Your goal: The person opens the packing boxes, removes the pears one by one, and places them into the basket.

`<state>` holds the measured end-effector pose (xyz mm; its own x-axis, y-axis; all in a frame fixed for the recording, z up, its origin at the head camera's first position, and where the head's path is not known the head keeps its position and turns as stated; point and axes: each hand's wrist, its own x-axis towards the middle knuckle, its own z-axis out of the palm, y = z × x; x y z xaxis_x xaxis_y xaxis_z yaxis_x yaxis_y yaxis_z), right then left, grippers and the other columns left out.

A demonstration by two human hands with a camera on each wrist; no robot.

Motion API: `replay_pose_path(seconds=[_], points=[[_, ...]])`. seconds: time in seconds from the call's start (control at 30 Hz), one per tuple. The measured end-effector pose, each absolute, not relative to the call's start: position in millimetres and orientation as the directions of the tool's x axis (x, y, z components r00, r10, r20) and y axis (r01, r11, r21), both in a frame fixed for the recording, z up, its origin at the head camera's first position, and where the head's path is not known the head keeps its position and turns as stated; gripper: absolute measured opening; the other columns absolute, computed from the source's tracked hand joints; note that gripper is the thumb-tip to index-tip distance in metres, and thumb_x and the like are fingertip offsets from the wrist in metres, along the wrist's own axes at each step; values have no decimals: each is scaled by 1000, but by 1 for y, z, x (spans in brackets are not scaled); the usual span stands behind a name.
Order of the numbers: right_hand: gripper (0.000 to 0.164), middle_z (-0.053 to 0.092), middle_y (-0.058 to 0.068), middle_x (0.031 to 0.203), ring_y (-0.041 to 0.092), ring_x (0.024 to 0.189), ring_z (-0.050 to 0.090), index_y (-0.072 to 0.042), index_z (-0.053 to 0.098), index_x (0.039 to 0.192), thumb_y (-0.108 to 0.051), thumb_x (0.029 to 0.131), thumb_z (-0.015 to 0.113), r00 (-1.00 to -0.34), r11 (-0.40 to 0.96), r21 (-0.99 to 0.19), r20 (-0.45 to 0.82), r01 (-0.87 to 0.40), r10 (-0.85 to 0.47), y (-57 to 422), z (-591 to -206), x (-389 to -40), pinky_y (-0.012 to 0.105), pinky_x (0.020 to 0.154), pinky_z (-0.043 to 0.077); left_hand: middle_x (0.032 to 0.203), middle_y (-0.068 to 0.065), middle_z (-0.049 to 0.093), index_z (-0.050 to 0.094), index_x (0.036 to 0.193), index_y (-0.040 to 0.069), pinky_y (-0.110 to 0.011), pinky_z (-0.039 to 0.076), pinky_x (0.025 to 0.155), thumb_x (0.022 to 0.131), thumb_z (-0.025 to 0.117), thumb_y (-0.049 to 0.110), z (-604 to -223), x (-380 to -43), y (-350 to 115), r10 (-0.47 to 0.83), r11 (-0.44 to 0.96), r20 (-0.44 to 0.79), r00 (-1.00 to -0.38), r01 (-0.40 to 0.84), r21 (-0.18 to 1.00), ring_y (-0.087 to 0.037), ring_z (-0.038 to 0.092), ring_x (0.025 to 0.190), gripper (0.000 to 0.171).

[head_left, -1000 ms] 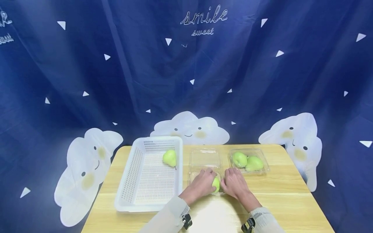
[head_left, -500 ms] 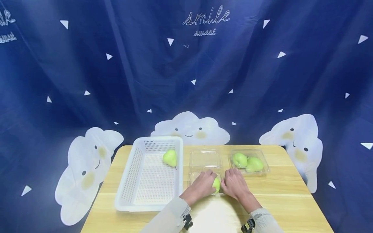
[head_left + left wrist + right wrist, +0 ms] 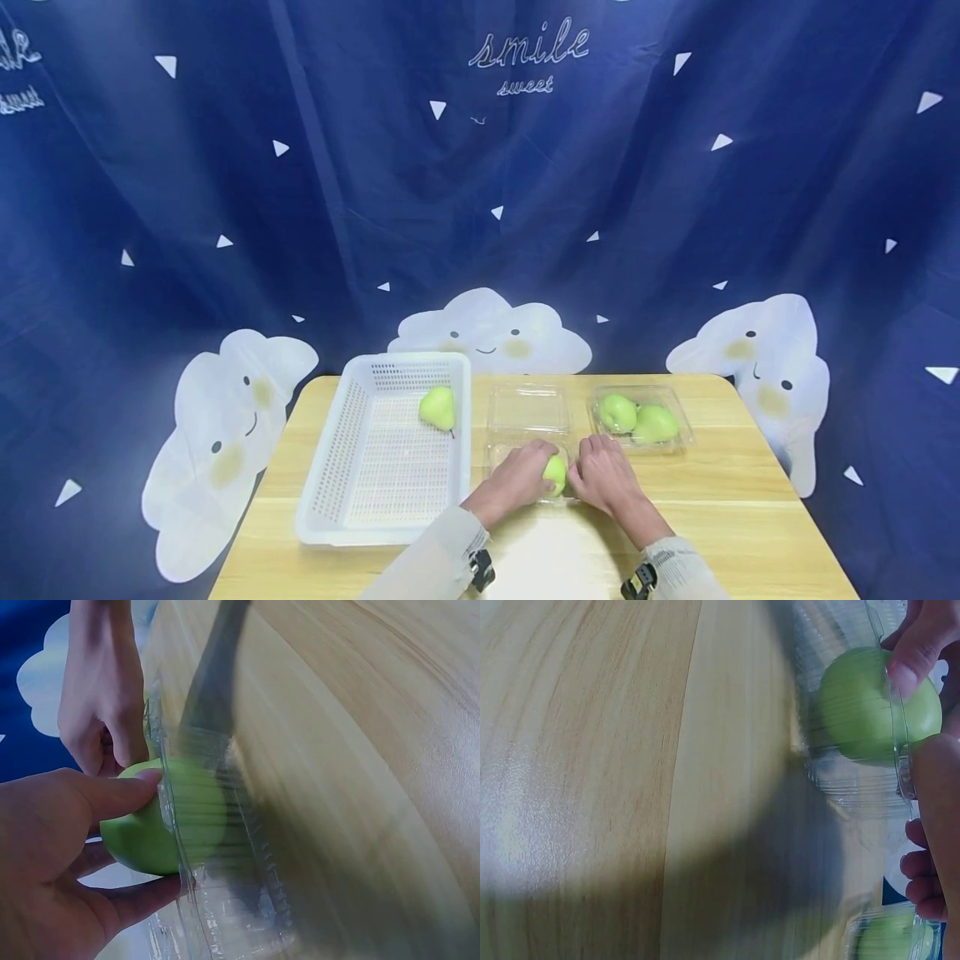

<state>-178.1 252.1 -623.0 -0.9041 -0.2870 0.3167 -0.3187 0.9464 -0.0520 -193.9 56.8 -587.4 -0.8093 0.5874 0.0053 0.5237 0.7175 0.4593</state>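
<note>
A clear plastic clamshell box lies with its lid folded back towards the far side. In its near part sits a smooth, round green apple. My left hand grips this apple, thumb on one side and fingers on the other, as the left wrist view shows. My right hand has curled fingers at the box's right edge and holds the rim there; its fingertips are partly hidden. Through the clear wall, the right wrist view shows the apple low inside the box.
Left of the box stands a white perforated basket with one green pear inside. At the back right, another clear box contains two green fruits. All stand on a wooden table before a blue curtain.
My left hand and the apple have shifted very slightly within the box. My right hand stays at the box's edge. The basket and the other box have not moved.
</note>
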Motion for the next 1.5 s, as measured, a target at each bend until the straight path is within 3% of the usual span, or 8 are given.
replay_pose_path(seconds=[0.4,1.1,1.5], points=[[23,53,9,76,26,76,52,-8,51,76,-21,86,67,-905,948,-41,313,-315,-287,252,-622,-178,42,81,52,139,-11,65,63,137,8,-25,62,91,88,78,12,-574,-197,50,579,710,19,-815,515,481,-24,69,115,51],[24,50,8,73,25,72,48,-9,50,74,-21,85,66,-907,954,-41,323,-298,-270,249,-622,-180,42,77,51,129,-8,69,65,135,9,-18,58,79,89,79,18,-560,-204,42,573,701,47,-818,519,490,-18,69,102,49],[25,53,11,76,29,76,52,-5,52,77,-23,88,66,-920,959,-51,300,-278,-251,247,-621,-179,44,80,52,134,-8,69,66,134,11,-35,62,93,88,80,22,-537,-215,31,525,724,46,-850,475,500,-24,70,113,49]])
